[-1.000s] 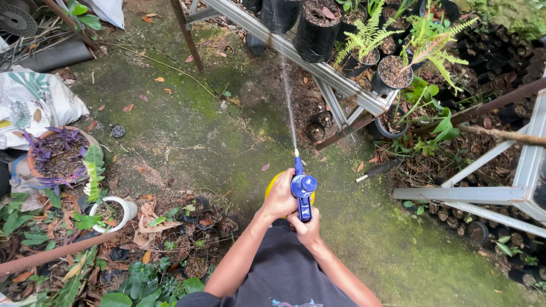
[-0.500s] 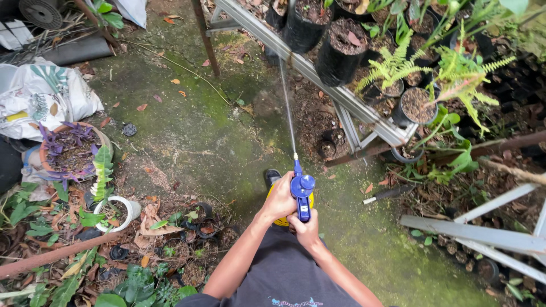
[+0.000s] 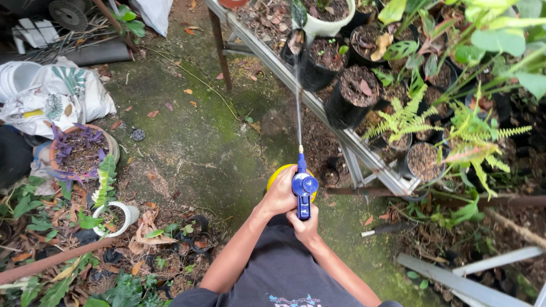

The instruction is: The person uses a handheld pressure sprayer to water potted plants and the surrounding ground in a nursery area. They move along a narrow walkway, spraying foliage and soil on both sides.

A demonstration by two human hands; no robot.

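Mossy concrete floor [image 3: 193,142], littered with dry leaves. Both hands, left hand [image 3: 280,196] and right hand [image 3: 305,226], are clamped on a blue-and-yellow spray bottle [image 3: 301,185]. Its jet reaches black pots [image 3: 355,94] on a metal rack [image 3: 318,105].

Probably a home garden nursery: potted ferns [image 3: 406,119] on a metal rack [image 3: 318,108], mossy ground [image 3: 187,136].

Yellow sprayer tank [image 3: 277,174] mostly hidden behind left hand [image 3: 280,194], fingers of right hand [image 3: 304,225] tucked beneath blue pump head [image 3: 304,187], white pot [image 3: 327,21] cut off at top edge.
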